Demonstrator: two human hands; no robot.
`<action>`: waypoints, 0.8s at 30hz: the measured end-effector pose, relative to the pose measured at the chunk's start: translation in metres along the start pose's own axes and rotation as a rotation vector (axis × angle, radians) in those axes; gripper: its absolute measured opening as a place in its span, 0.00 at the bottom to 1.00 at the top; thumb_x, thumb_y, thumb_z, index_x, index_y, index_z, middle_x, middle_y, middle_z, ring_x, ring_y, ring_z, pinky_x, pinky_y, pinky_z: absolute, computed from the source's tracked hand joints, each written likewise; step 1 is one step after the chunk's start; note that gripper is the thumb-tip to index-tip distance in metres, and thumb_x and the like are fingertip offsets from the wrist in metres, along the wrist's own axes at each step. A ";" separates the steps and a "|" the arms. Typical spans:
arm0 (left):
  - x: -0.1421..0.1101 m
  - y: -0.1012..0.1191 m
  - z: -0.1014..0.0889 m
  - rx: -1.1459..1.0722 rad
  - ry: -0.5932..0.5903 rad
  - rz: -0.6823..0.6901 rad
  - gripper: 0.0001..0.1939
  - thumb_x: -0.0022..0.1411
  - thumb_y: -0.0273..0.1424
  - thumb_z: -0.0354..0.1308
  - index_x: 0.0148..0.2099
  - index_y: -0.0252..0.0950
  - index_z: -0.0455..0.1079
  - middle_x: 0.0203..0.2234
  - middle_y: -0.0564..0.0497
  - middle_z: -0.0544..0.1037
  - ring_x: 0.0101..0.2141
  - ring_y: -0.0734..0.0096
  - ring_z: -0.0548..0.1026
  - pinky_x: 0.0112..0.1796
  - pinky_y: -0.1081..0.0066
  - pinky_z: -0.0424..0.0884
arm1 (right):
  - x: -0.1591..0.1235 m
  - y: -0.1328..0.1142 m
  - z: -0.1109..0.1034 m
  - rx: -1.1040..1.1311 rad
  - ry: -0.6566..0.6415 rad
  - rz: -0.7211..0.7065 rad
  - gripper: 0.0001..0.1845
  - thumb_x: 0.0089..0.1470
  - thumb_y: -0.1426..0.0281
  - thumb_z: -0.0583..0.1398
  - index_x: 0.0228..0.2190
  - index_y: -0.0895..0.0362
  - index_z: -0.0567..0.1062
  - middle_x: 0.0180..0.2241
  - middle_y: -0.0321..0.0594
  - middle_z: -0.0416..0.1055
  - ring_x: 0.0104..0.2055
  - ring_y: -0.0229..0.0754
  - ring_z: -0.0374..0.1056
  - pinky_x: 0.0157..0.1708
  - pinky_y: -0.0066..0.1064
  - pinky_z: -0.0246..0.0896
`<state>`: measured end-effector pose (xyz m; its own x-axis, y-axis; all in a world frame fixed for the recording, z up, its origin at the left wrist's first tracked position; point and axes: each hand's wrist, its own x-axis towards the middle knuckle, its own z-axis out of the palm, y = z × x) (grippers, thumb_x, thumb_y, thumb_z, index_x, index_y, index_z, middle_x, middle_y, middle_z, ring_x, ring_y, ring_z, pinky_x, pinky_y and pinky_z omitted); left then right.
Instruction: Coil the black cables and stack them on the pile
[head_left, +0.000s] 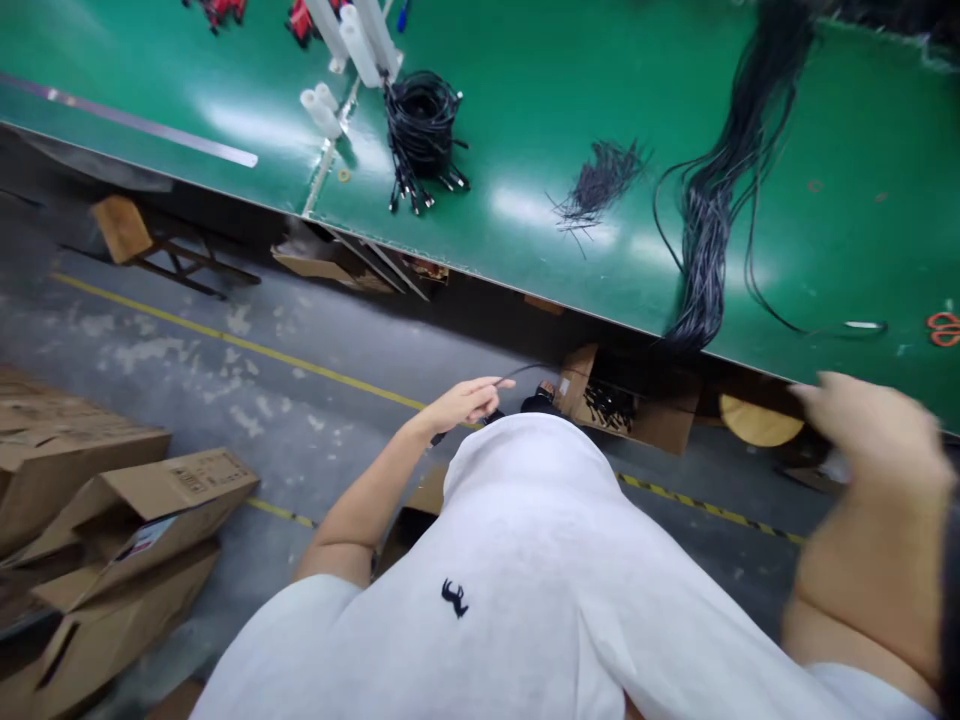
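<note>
Apparently you're at a handling step, a thin black cable pinched in your left hand before the green table, your right hand too blurred to tell its grip, and moving calls for keeping that cable unsnagged.

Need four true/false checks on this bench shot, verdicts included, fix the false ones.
1. The left hand holds a thin black cable. True.
2. The orange-handled scissors lie on the floor. False: they lie on the green table.
3. In the picture, the coiled black cables lie left of the short black wires. True.
4. The right hand grips the scissors. False: it is apart from them.
</note>
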<state>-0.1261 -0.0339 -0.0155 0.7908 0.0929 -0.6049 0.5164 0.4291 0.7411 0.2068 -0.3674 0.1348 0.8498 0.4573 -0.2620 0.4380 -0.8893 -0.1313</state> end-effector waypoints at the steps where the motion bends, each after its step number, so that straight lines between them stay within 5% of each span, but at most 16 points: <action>1: -0.003 0.015 0.013 0.012 -0.098 -0.006 0.27 0.65 0.41 0.57 0.61 0.33 0.67 0.25 0.56 0.67 0.19 0.85 0.55 0.19 0.79 0.50 | 0.003 -0.038 0.032 0.051 -0.070 -0.115 0.20 0.55 0.56 0.61 0.42 0.57 0.78 0.47 0.69 0.72 0.53 0.63 0.69 0.46 0.54 0.62; 3: -0.012 0.040 0.031 -0.001 -0.274 -0.034 0.26 0.64 0.39 0.59 0.60 0.32 0.69 0.24 0.57 0.66 0.18 0.85 0.56 0.18 0.80 0.51 | 0.004 -0.109 0.090 0.325 -0.244 -0.526 0.31 0.56 0.52 0.57 0.55 0.56 0.70 0.55 0.58 0.68 0.60 0.56 0.63 0.56 0.49 0.60; 4: -0.018 0.050 0.033 -0.052 -0.313 -0.026 0.26 0.64 0.39 0.61 0.60 0.31 0.70 0.22 0.58 0.65 0.17 0.86 0.55 0.17 0.80 0.50 | 0.004 -0.133 0.113 0.478 -0.429 -0.688 0.30 0.58 0.50 0.55 0.55 0.54 0.70 0.53 0.52 0.71 0.56 0.51 0.66 0.55 0.45 0.62; 5: -0.024 0.058 0.029 -0.134 -0.301 0.002 0.25 0.64 0.38 0.61 0.59 0.32 0.70 0.21 0.59 0.62 0.16 0.87 0.52 0.15 0.80 0.48 | 0.004 -0.148 0.132 0.584 -0.616 -0.754 0.28 0.60 0.49 0.52 0.52 0.54 0.72 0.48 0.48 0.74 0.50 0.48 0.70 0.51 0.40 0.65; 7: -0.037 0.073 0.010 -0.361 -0.118 0.118 0.23 0.67 0.39 0.57 0.60 0.35 0.69 0.19 0.62 0.56 0.14 0.87 0.46 0.12 0.81 0.42 | 0.007 -0.143 0.158 0.724 -0.744 -0.644 0.28 0.62 0.49 0.48 0.43 0.56 0.75 0.38 0.45 0.76 0.37 0.43 0.72 0.40 0.35 0.68; 9: -0.045 0.084 -0.013 -0.570 0.177 0.258 0.21 0.73 0.39 0.47 0.62 0.39 0.67 0.19 0.62 0.51 0.13 0.85 0.44 0.11 0.82 0.39 | 0.012 -0.108 0.172 0.692 -0.562 -0.404 0.26 0.62 0.52 0.46 0.38 0.56 0.75 0.35 0.45 0.76 0.33 0.43 0.71 0.35 0.33 0.67; 11: -0.046 0.087 -0.027 -0.655 0.383 0.339 0.21 0.75 0.38 0.41 0.63 0.40 0.64 0.19 0.61 0.50 0.13 0.84 0.45 0.11 0.84 0.40 | 0.015 -0.072 0.180 0.481 -0.347 -0.316 0.23 0.60 0.55 0.48 0.37 0.55 0.76 0.39 0.45 0.77 0.37 0.46 0.72 0.37 0.35 0.65; 14: -0.026 0.077 -0.015 -0.452 0.380 0.253 0.20 0.74 0.35 0.47 0.63 0.36 0.64 0.20 0.62 0.55 0.14 0.86 0.50 0.13 0.85 0.48 | 0.007 -0.068 0.175 0.250 -0.354 -0.570 0.21 0.59 0.56 0.50 0.37 0.52 0.78 0.41 0.44 0.79 0.40 0.49 0.73 0.36 0.35 0.63; 17: 0.002 0.056 0.022 -0.071 0.201 0.222 0.24 0.68 0.38 0.57 0.62 0.32 0.67 0.30 0.53 0.72 0.26 0.81 0.70 0.31 0.77 0.71 | -0.011 -0.117 0.144 0.305 -0.478 -0.911 0.21 0.63 0.56 0.50 0.37 0.51 0.79 0.38 0.40 0.79 0.37 0.44 0.73 0.33 0.30 0.60; 20: 0.010 0.043 0.052 0.065 -0.076 0.215 0.27 0.64 0.45 0.59 0.56 0.28 0.72 0.41 0.42 0.78 0.41 0.66 0.77 0.48 0.63 0.71 | -0.007 -0.165 0.111 0.351 -0.364 -0.943 0.21 0.64 0.57 0.49 0.35 0.53 0.79 0.36 0.40 0.78 0.37 0.42 0.72 0.32 0.29 0.57; 22: 0.006 0.043 0.059 0.003 -0.225 0.143 0.27 0.63 0.47 0.60 0.52 0.28 0.74 0.35 0.43 0.79 0.33 0.69 0.77 0.42 0.65 0.73 | 0.010 -0.178 0.100 0.372 -0.319 -0.893 0.20 0.63 0.57 0.52 0.34 0.53 0.79 0.35 0.40 0.78 0.37 0.42 0.71 0.33 0.29 0.56; 24: 0.000 0.050 0.057 -0.130 -0.296 0.036 0.24 0.61 0.46 0.62 0.45 0.27 0.76 0.21 0.52 0.72 0.19 0.80 0.67 0.26 0.74 0.69 | 0.031 -0.177 0.101 0.455 -0.397 -0.872 0.19 0.61 0.54 0.54 0.34 0.53 0.79 0.34 0.38 0.77 0.36 0.41 0.70 0.34 0.29 0.56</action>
<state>-0.0818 -0.0640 0.0380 0.8789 -0.1465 -0.4539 0.4550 0.5429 0.7059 0.1256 -0.1960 0.0538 0.1021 0.9770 -0.1872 0.6294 -0.2092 -0.7484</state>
